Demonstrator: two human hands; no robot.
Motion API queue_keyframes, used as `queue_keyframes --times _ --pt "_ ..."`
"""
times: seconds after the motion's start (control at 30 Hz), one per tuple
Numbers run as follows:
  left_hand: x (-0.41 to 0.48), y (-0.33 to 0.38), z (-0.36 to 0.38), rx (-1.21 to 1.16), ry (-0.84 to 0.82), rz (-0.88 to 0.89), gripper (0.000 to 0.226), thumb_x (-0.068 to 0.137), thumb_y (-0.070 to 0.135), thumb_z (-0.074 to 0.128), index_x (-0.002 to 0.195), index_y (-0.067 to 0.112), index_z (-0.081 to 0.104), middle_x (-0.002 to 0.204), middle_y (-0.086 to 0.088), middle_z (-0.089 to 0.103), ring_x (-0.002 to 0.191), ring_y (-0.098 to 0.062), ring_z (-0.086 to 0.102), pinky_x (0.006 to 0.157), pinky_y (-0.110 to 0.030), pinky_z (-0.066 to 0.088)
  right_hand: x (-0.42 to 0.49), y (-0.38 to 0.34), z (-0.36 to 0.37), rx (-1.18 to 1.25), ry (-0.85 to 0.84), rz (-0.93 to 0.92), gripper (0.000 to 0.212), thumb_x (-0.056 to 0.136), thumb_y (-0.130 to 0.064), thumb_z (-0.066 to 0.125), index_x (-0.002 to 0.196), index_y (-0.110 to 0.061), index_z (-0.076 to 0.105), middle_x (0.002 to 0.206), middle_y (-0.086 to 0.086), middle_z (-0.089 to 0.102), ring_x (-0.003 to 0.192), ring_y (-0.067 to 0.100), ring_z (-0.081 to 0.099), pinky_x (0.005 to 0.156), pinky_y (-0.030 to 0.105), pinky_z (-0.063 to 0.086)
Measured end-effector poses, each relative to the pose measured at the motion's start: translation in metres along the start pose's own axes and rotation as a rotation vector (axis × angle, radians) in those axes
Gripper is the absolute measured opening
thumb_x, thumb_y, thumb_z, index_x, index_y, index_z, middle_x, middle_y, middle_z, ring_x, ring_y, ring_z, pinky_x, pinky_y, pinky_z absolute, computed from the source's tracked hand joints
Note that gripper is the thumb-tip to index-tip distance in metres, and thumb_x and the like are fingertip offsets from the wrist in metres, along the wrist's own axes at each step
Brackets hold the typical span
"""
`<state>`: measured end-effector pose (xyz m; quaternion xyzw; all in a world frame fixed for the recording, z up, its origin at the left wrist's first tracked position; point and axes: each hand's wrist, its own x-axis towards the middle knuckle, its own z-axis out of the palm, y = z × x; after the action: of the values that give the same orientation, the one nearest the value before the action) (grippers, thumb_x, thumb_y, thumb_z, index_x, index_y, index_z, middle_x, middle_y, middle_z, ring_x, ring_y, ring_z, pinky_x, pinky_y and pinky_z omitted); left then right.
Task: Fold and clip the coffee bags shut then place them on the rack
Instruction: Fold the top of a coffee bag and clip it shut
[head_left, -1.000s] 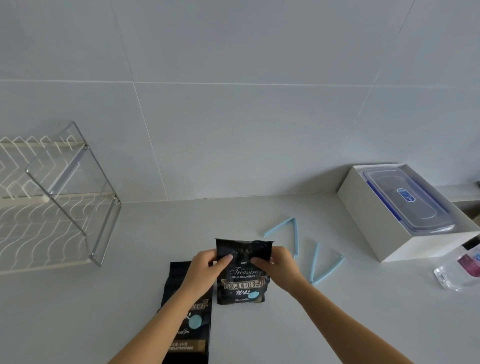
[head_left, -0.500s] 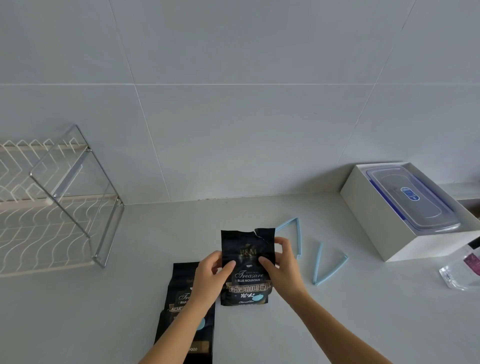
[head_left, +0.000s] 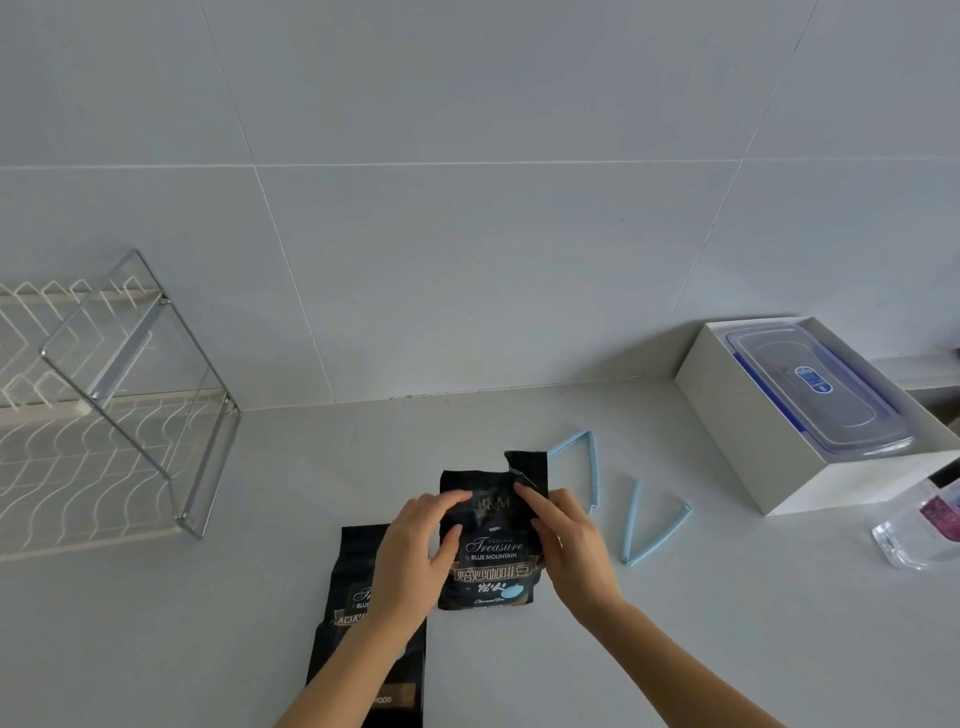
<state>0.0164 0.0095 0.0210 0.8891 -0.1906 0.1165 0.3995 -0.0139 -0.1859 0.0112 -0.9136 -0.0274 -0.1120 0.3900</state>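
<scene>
A black coffee bag (head_left: 491, 558) stands upright on the white counter, its top torn, with a flap sticking up at the right. My left hand (head_left: 415, 553) grips its left side and my right hand (head_left: 569, 543) grips its right side near the top. A second black coffee bag (head_left: 358, 571) lies flat on the counter under my left forearm. Two light blue clips lie open to the right: one (head_left: 584, 462) just behind the bag, the other (head_left: 649, 525) further right. The white wire rack (head_left: 98, 410) stands at the left against the wall.
A white box (head_left: 737, 415) holding a clear lidded container (head_left: 815, 389) sits at the right by the wall. A clear plastic pouch (head_left: 919, 525) lies at the right edge. The tiled wall runs along the back of the counter.
The top of the bag has been unfolded upward, so it stands taller with the torn flap raised. Both hands have shifted higher on the bag.
</scene>
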Motion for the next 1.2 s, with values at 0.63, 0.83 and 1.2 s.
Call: queue_keyframes --times 0.63,0.83,1.2 --pt "-0.005 -0.005 0.006 -0.236 -0.076 -0.175 0.019 0.074 0.008 0.074 0.076 0.019 0.058 0.102 0.010 0.063 0.099 -0.006 0.058 0.082 -0.030 0.053 0.007 0.003 -0.004 0.089 -0.083 0.117 0.014 0.078 -0.024 0.070 0.086 -0.033 0.063 0.089 -0.022 0.065 0.091 0.001 0.058 0.077 0.024 0.049" --pt "-0.008 0.001 0.018 -0.451 -0.157 -0.393 0.018 0.074 0.011 0.075 0.081 0.026 0.067 0.084 0.007 0.071 0.083 -0.007 0.065 0.073 -0.027 0.056 0.009 0.003 -0.002 0.192 -0.100 0.217 0.013 0.073 -0.020 0.074 0.069 -0.026 0.064 0.071 -0.008 0.063 0.073 0.008 0.057 0.069 0.029 0.048" --pt "-0.003 -0.008 0.022 -0.627 -0.167 -0.576 0.012 0.075 0.018 0.075 0.085 0.022 0.071 0.087 -0.003 0.074 0.082 -0.015 0.070 0.074 -0.034 0.058 0.021 0.000 -0.002 0.309 -0.187 0.287 0.013 0.082 -0.016 0.068 0.076 -0.027 0.065 0.077 -0.007 0.068 0.081 0.018 0.064 0.088 0.038 0.052"
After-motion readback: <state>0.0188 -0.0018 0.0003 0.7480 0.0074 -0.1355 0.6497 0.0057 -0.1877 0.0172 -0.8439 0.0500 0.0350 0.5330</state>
